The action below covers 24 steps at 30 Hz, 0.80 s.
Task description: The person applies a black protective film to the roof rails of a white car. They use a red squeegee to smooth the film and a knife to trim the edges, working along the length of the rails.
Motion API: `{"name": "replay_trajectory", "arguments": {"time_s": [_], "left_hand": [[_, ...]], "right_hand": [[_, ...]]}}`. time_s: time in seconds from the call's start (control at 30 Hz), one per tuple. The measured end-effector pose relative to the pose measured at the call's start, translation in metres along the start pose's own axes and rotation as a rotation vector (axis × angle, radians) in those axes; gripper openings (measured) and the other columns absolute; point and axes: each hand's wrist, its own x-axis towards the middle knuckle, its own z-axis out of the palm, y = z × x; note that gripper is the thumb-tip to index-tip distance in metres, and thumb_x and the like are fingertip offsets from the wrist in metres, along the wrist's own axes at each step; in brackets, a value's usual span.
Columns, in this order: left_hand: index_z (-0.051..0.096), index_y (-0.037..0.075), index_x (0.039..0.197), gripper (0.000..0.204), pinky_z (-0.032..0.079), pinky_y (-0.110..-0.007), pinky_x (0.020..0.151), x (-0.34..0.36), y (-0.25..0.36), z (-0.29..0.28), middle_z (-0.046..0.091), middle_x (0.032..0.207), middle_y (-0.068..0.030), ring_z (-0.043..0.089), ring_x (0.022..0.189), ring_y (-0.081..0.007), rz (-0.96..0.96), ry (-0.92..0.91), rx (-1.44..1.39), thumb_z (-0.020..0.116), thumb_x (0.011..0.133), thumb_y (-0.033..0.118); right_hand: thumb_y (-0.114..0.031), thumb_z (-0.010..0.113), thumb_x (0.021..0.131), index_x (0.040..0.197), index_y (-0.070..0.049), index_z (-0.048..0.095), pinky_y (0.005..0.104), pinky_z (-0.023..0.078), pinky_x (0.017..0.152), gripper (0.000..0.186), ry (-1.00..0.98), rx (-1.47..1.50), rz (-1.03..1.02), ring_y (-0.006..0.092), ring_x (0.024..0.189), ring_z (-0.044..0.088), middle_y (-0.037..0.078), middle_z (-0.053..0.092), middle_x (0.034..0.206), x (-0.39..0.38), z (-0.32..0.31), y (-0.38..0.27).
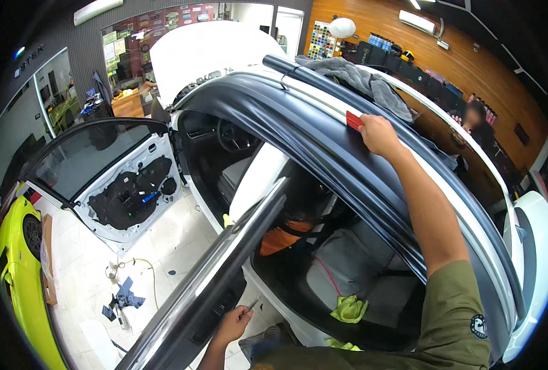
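My right hand (380, 137) grips a flat red squeegee (353, 121), its edge against the car roof beside a bare white strip (328, 109). Dark satin film (342, 145) covers the near side of the roof and hangs in loose folds above the door openings. A long dark roll (314, 79), seemingly of the same film, lies lengthwise along the roof. Low down by the open rear door (224, 271), my left hand (231, 325) is closed around a slim metallic tool (251, 304), like a pen knife; its exact kind is unclear.
The front door (132, 185) stands open with its inner panel off. Yellow-green cloths (350, 309) lie at the rear sill. Dark film scraps (124, 297) and a hose (152, 271) are on the floor. A grey cloth (373, 86) rests across the roof. Another person (474, 120) is beyond the car.
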Motion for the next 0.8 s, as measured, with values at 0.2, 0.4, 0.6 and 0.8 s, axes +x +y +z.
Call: {"name": "replay_trajectory", "arguments": {"time_s": [0.2, 0.4, 0.6, 0.8], "left_hand": [[0.064, 0.002, 0.1, 0.031, 0.046, -0.032, 0.067, 0.0, -0.045, -0.008, 0.061, 0.078, -0.0043, 0.054, 0.073, -0.0128, 0.01, 0.11, -0.018, 0.058, 0.1, 0.032], [0.062, 0.005, 0.115, 0.036, 0.047, -0.039, 0.083, -0.016, -0.103, -0.005, 0.067, 0.096, -0.012, 0.06, 0.09, -0.0254, -0.051, 0.116, 0.121, 0.053, 0.101, 0.036], [0.064, 0.004, 0.109, 0.035, 0.048, -0.038, 0.08, -0.034, -0.096, 0.017, 0.067, 0.091, -0.0128, 0.062, 0.086, -0.0229, 0.174, 0.391, 0.218, 0.055, 0.1, 0.036], [0.065, 0.004, 0.106, 0.03, 0.051, -0.04, 0.077, -0.009, -0.024, 0.013, 0.07, 0.092, -0.0206, 0.069, 0.087, -0.0329, -0.065, -0.029, 0.093, 0.056, 0.098, 0.031]], "right_hand": [[-0.017, 0.058, 0.09, 0.102, -0.002, 0.065, 0.0513, 0.05, 0.087, 0.02, -0.009, 0.008, -0.009, 0.042, 0.097, 0.065, 0.024, 0.068, 0.099, 0.087, 0.032, -0.044], [-0.013, 0.056, 0.089, 0.124, -0.008, 0.06, 0.0514, 0.05, 0.089, 0.035, 0.033, 0.029, -0.057, 0.0411, 0.1, 0.065, 0.025, 0.068, 0.104, 0.167, 0.072, -0.081], [-0.006, 0.053, 0.086, 0.119, -0.009, 0.065, 0.0488, 0.05, 0.09, 0.035, -0.015, -0.013, -0.141, 0.0386, 0.102, 0.065, 0.019, 0.07, 0.107, 0.185, 0.073, -0.087], [-0.008, 0.059, 0.083, 0.109, -0.004, 0.065, 0.0457, 0.05, 0.091, 0.027, -0.115, -0.13, -0.146, 0.0373, 0.105, 0.065, 0.021, 0.069, 0.109, 0.068, 0.006, -0.003]]}}
